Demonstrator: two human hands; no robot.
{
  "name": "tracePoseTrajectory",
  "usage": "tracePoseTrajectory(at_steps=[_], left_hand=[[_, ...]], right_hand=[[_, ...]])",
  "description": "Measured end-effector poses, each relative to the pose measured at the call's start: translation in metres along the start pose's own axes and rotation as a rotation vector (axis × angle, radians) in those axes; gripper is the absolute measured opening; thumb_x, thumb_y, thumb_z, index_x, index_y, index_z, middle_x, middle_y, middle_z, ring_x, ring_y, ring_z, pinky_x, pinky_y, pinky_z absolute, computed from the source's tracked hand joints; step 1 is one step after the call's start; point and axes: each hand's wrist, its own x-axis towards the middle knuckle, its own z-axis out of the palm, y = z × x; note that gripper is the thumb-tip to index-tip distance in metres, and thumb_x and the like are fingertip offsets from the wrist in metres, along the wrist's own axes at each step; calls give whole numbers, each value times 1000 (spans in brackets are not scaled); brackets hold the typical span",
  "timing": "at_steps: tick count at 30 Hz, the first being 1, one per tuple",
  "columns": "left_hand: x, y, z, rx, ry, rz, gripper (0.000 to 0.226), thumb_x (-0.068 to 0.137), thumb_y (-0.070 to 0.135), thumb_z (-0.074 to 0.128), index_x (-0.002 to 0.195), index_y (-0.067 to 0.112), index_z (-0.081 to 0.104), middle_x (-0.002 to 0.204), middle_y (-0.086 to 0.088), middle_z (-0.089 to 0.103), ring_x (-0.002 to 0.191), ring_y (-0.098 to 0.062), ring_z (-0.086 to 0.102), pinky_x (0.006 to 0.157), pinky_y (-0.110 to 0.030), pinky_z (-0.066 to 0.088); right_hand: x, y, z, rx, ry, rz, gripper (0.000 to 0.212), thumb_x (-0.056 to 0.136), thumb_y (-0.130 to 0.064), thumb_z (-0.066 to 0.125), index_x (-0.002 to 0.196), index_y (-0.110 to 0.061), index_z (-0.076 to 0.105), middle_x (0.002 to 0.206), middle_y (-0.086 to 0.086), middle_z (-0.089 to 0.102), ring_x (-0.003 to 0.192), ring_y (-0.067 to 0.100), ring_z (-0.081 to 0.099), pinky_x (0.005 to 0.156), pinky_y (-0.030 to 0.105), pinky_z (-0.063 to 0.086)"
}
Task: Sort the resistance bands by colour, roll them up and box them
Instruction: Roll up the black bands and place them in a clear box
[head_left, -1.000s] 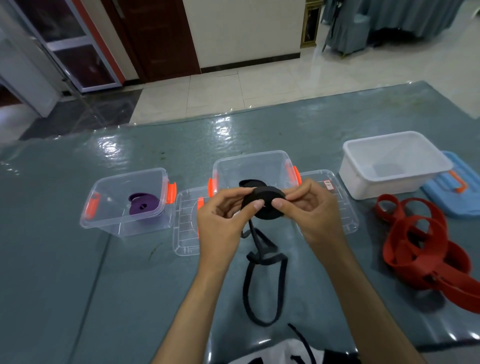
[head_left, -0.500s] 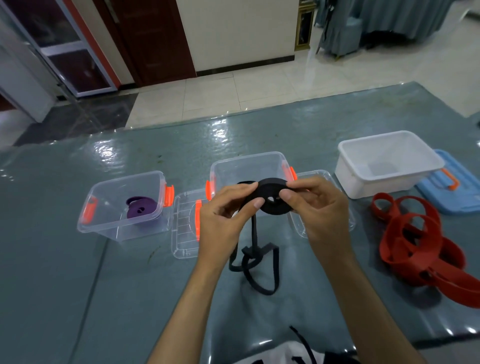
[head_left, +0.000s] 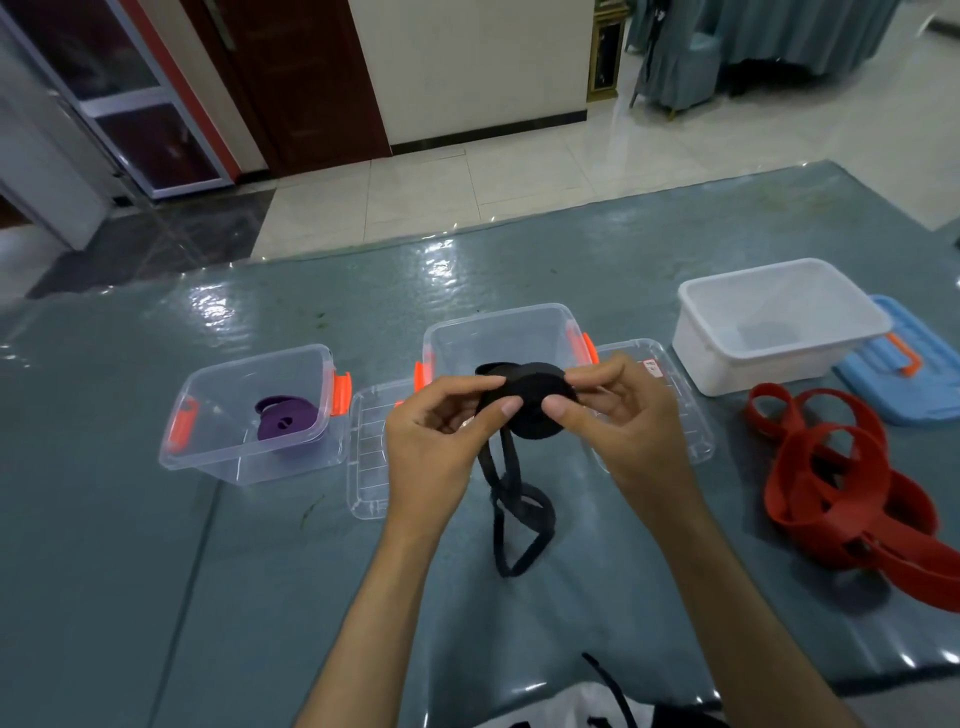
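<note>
Both hands hold a partly rolled black resistance band (head_left: 530, 415) in front of the middle clear box (head_left: 498, 332). My left hand (head_left: 436, 441) pinches the roll's left side and my right hand (head_left: 618, 415) pinches its right side. The band's loose tail hangs down in a twisted loop to the table. A rolled purple band (head_left: 285, 423) lies in the left clear box (head_left: 208, 410). A pile of red bands (head_left: 841, 483) lies on the table at the right.
A white tub (head_left: 779, 332) stands at the back right with a blue lid (head_left: 904, 364) beside it. Clear lids (head_left: 369, 467) lie flat by the middle box. The table is covered with glossy grey-green sheeting (head_left: 130, 571).
The hanging black tail has grown shorter as more band was wound onto the roll. Both hands stayed in front of the middle box.
</note>
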Motion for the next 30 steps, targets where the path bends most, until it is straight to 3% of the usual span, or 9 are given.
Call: tracePoseTrajectory(at_steps=[4, 8, 12, 17, 20, 22, 25, 27, 30], left_hand=[[-4, 1, 8, -56, 36, -26, 22, 77, 3, 83, 99, 6, 79, 103, -10, 80, 102, -26, 76, 92, -33, 60], [-2, -2, 0, -26, -28, -28, 26, 76, 7, 83, 102, 11, 81, 106, -7, 79, 103, -22, 75, 90, -27, 58], [-5, 2, 7, -20, -3, 16, 20, 71, 9, 86, 90, 14, 79, 95, -3, 81, 96, -20, 77, 87, -28, 58], [-5, 2, -1, -7, -148, -50, 33, 75, 9, 85, 104, 25, 83, 110, -5, 80, 109, -24, 75, 97, -33, 58], [-5, 2, -3, 39, -117, -4, 33, 74, 4, 87, 102, 20, 82, 104, -6, 81, 103, -25, 77, 94, -37, 59], [-8, 2, 2, 41, -77, 13, 30, 73, -1, 87, 97, 16, 80, 99, -5, 81, 98, -23, 77, 89, -32, 59], [-13, 1, 11, 33, -62, -26, 29, 76, -6, 84, 96, 14, 79, 99, -2, 81, 99, -19, 77, 89, -26, 58], [-11, 0, 11, 42, -99, -63, 29, 79, 0, 84, 104, 13, 80, 106, -4, 81, 105, -22, 76, 95, -31, 58], [-5, 1, 8, 73, -117, -58, 30, 79, 3, 85, 108, 9, 80, 107, -7, 80, 106, -25, 76, 99, -38, 58]], right_hand=[[1, -1, 1, 38, 63, 17, 20, 79, -2, 84, 83, -6, 64, 83, 6, 76, 80, 23, 77, 71, 33, 63], [-7, -2, 0, -2, 28, -59, 23, 84, -1, 81, 98, -18, 73, 97, 4, 78, 91, 26, 77, 81, 41, 64], [-7, -2, 0, 28, 50, -26, 18, 81, 1, 82, 86, -2, 65, 95, 7, 79, 95, 22, 77, 85, 33, 62], [-5, -7, -1, -4, 111, -134, 25, 82, 3, 81, 94, -18, 72, 91, -4, 78, 89, 18, 76, 81, 26, 60], [-5, -6, -4, 42, 5, -47, 15, 84, 7, 78, 86, -2, 66, 97, 0, 80, 95, 19, 77, 82, 26, 60], [-2, -9, -10, 17, -23, -14, 20, 83, 6, 79, 81, 5, 59, 94, 2, 80, 91, 19, 78, 79, 27, 60], [-1, -16, -14, -33, 19, -64, 14, 82, 0, 82, 89, -4, 70, 89, 0, 80, 84, 17, 78, 76, 25, 61], [-4, -16, -13, -27, 64, -83, 15, 84, 0, 80, 97, -8, 75, 90, -1, 79, 84, 17, 78, 76, 23, 60], [-8, -11, -16, -3, 35, -46, 12, 85, -3, 79, 91, -12, 75, 89, 2, 79, 86, 21, 78, 78, 27, 61]])
